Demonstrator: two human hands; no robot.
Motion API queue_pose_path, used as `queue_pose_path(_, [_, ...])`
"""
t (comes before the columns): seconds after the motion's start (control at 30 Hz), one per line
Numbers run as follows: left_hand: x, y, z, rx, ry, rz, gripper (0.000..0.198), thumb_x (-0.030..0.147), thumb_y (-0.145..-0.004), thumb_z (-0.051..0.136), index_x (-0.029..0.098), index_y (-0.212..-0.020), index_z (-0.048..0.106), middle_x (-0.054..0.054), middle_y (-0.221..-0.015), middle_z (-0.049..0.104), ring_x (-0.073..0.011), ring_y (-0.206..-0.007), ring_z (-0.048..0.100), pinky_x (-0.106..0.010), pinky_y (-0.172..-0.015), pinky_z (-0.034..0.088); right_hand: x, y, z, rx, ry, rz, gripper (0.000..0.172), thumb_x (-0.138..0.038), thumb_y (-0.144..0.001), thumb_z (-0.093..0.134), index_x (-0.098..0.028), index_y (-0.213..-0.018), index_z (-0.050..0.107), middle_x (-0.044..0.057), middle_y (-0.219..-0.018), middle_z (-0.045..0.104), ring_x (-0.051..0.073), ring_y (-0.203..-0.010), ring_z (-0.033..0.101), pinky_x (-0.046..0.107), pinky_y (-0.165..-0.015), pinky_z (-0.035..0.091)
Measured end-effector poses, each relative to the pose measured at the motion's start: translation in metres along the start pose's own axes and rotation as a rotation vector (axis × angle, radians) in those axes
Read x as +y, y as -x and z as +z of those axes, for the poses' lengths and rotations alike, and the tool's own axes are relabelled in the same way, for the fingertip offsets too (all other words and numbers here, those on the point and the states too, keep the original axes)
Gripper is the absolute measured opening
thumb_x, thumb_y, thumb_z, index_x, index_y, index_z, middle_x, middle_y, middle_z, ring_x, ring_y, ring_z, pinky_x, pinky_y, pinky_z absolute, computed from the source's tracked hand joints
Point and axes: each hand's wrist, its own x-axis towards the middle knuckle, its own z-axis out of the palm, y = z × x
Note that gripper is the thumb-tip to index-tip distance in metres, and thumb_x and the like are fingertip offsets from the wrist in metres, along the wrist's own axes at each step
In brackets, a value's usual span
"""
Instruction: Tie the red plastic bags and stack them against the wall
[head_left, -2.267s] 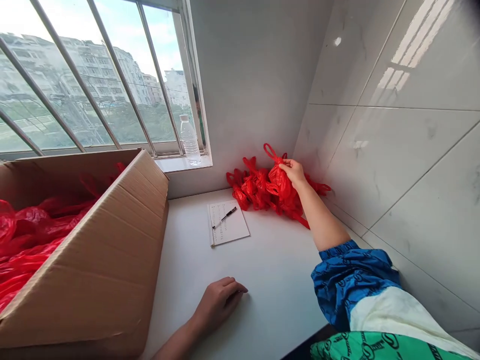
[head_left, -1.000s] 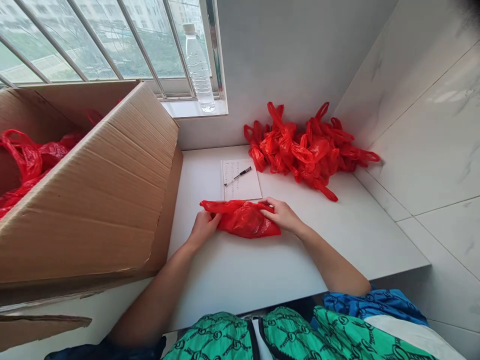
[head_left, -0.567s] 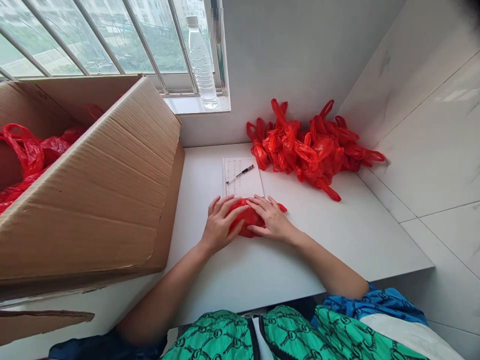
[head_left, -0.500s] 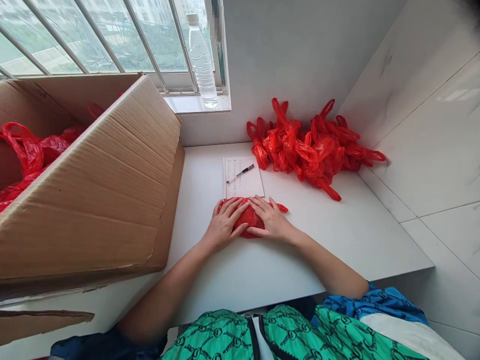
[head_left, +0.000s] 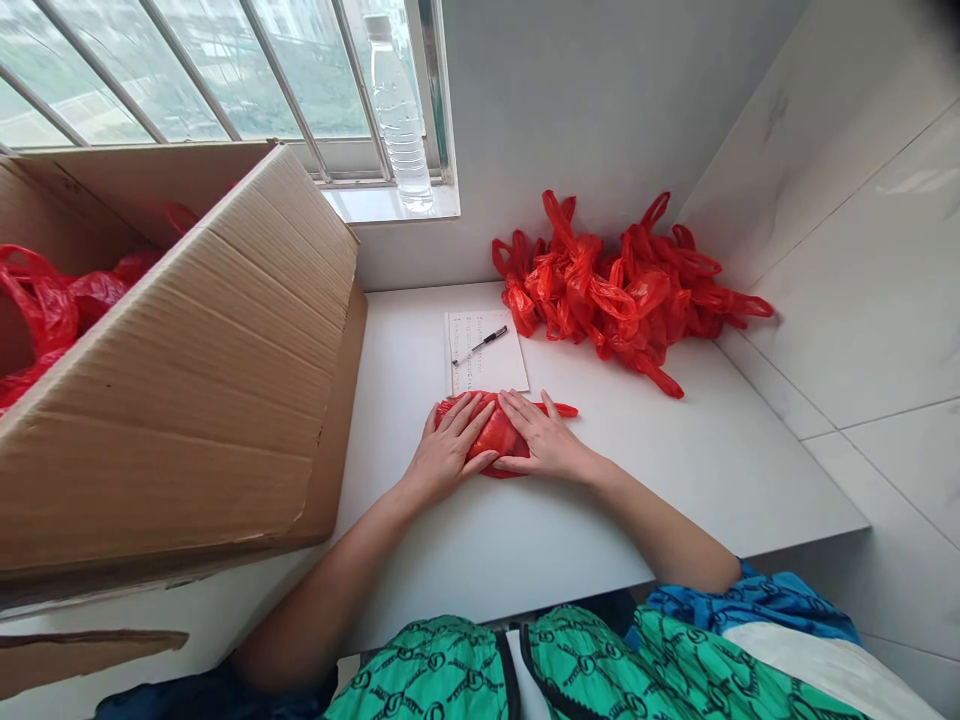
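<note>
A red plastic bag (head_left: 501,436) with something bulky inside lies on the white table in front of me. What it contains is hidden by the film. My left hand (head_left: 450,442) rests over the bag's left side, fingers spread and stretched out. Over the right side lies my right hand (head_left: 546,438), its fingers also extended and the thumb near the front edge. Both palms press against the bag without wrapping round it. A twisted red end of the bag sticks out past my right hand.
Behind the bag lies a paper sheet (head_left: 486,375) with a pen (head_left: 480,345) on it. A pile of red plastic bags (head_left: 615,290) is against the wall. On the left stands a large cardboard box (head_left: 225,400) holding red bags. A water bottle (head_left: 401,125) stands on the windowsill.
The camera view has shifted very slightly. Both hands stay on the red bag in nearly the same pose.
</note>
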Motion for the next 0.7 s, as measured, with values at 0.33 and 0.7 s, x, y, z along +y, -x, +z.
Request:
queue_pose_path(0.33, [-0.001, -0.001, 0.001, -0.012, 0.012, -0.008, 0.067, 0.054, -0.098, 0.041, 0.027, -0.156, 0.021, -0.006, -0.162, 0.025, -0.0279, -0.149, 0.021, -0.052, -0.12, 0.012, -0.001, -0.001, 0.001, -0.012, -0.004, 0.019, 0.098, -0.075, -0.087, 0.04, -0.023, -0.158, -0.002, 0.008, -0.165, 0.01, 0.029, -0.152, 0.012, 0.06, -0.12, -0.002])
queue_pose_path(0.7, [-0.014, 0.0, -0.016, 0.265, 0.406, -0.27, 0.063, 0.047, -0.093, 0.057, 0.028, -0.148, 0.035, -0.009, -0.137, 0.049, -0.0213, -0.111, 0.059, -0.036, -0.096, 0.049, 0.016, 0.003, -0.019, 0.258, -0.045, 0.11, 0.069, -0.067, -0.084, 0.058, -0.019, -0.133, 0.055, 0.012, -0.11, 0.067, 0.029, -0.104, 0.059, 0.046, -0.094, 0.041])
